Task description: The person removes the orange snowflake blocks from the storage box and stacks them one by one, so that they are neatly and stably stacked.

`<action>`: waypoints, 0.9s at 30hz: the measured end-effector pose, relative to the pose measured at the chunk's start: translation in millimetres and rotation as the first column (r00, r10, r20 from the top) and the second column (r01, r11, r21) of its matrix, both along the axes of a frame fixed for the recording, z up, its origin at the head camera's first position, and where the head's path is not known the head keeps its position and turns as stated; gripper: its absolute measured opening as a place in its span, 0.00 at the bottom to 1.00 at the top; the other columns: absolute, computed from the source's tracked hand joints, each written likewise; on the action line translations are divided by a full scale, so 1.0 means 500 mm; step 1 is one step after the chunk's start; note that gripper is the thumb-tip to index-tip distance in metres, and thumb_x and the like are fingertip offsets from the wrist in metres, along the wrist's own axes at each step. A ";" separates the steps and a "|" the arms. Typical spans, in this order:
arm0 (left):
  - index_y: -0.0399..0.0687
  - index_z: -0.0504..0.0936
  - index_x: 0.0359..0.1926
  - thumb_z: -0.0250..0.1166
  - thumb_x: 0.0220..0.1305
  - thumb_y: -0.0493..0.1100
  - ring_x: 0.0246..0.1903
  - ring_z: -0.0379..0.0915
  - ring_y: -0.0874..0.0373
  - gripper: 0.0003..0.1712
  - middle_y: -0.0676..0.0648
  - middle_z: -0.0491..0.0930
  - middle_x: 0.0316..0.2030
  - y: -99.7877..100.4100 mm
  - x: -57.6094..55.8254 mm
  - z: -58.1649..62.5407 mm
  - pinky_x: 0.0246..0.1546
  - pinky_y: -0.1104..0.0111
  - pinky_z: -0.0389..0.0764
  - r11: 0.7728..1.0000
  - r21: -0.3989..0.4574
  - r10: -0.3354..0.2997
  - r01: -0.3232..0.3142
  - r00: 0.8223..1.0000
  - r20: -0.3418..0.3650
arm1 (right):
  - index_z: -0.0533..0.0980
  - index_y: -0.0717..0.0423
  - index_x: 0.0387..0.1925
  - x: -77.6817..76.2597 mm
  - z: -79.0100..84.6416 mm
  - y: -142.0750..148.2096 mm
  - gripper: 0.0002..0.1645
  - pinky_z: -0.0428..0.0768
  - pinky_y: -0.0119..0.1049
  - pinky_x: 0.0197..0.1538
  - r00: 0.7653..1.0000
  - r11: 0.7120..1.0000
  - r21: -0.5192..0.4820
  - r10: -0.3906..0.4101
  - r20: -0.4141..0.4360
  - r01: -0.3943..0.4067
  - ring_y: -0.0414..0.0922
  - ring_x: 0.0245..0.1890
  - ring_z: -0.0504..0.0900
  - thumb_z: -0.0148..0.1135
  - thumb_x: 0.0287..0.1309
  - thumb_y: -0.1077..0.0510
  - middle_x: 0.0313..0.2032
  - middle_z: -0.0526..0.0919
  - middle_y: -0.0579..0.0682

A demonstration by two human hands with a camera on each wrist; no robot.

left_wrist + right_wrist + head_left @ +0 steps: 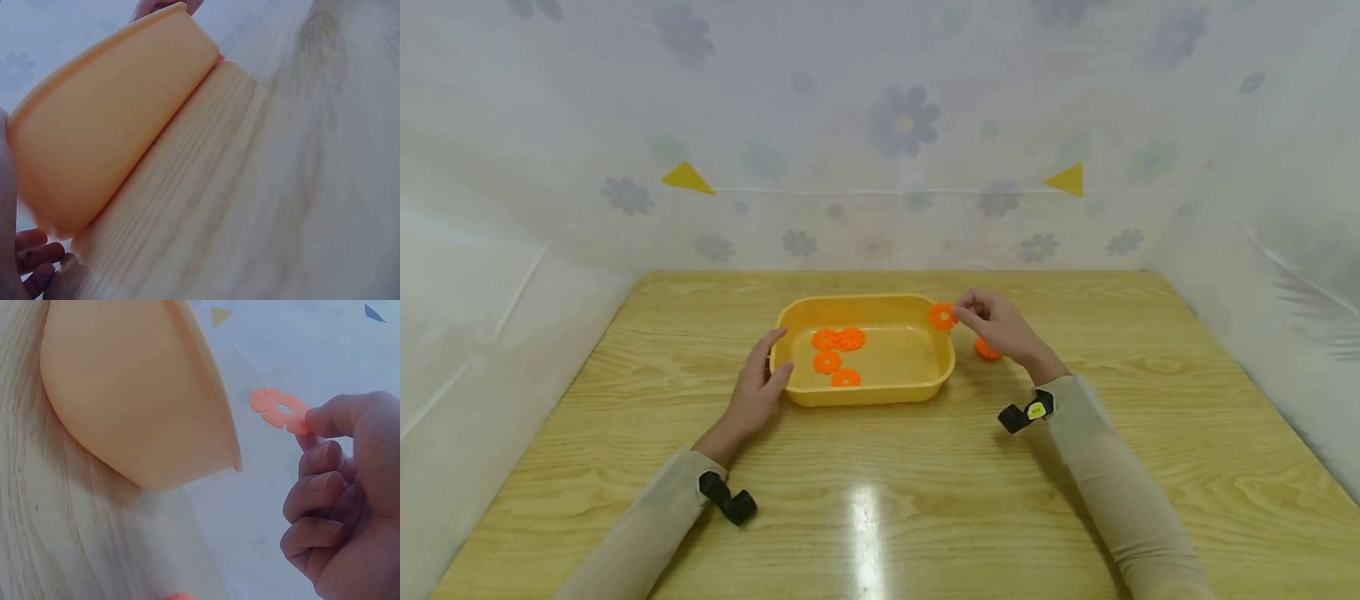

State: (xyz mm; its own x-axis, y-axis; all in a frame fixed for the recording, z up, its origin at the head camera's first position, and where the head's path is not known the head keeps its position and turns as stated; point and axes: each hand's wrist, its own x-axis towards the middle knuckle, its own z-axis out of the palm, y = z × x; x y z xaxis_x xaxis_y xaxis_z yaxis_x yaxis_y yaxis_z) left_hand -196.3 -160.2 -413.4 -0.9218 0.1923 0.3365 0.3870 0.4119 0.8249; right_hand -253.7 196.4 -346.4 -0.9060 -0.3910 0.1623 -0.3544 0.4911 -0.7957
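A yellow plastic basin stands on the table, with several orange slotted flower-shaped discs lying in its left half. My left hand grips the basin's left end, thumb at the front of the rim and fingers round the outer side. At the opposite end, thumb and forefinger of my right hand pinch an orange flower-shaped disc by its edge. That disc overlaps the basin's right rim in the head view; the right wrist view shows a gap between the disc and the rim.
More orange discs lie on the wooden table just right of the basin, partly hidden under my right hand. A flower-patterned white curtain with two yellow triangles hangs behind the table, and white sheets flank both sides.
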 end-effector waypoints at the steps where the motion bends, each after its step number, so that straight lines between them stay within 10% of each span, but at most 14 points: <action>1: 0.27 0.57 0.69 0.51 0.69 0.32 0.50 0.68 0.40 0.29 0.26 0.59 0.65 0.000 0.000 0.000 0.42 0.80 0.67 1.000 0.000 0.000 0.000 1.000 0.000 | 0.75 0.68 0.40 0.000 0.000 0.003 0.10 0.64 0.31 0.26 1.000 1.000 -0.003 0.000 0.002 0.000 0.37 0.17 0.60 0.51 0.69 0.63 0.21 0.69 0.48; 27: 0.26 0.58 0.68 0.52 0.69 0.31 0.41 0.66 0.49 0.29 0.24 0.61 0.63 0.001 0.001 -0.007 0.37 0.77 0.69 1.000 0.006 0.007 -0.006 1.000 -0.019 | 0.72 0.64 0.42 -0.049 -0.056 0.171 0.17 0.63 0.39 0.29 0.994 0.999 -0.020 -0.024 0.108 0.027 0.44 0.19 0.59 0.49 0.72 0.52 0.21 0.61 0.45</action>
State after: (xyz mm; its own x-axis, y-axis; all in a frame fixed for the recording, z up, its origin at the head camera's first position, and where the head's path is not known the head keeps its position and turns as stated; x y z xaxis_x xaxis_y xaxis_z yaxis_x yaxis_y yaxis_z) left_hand -195.7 -160.0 -417.0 -0.9166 0.1842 0.3548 0.3997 0.4093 0.8202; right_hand -278.3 281.9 -374.6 -0.9284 -0.3648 0.0709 -0.2532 0.4811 -0.8393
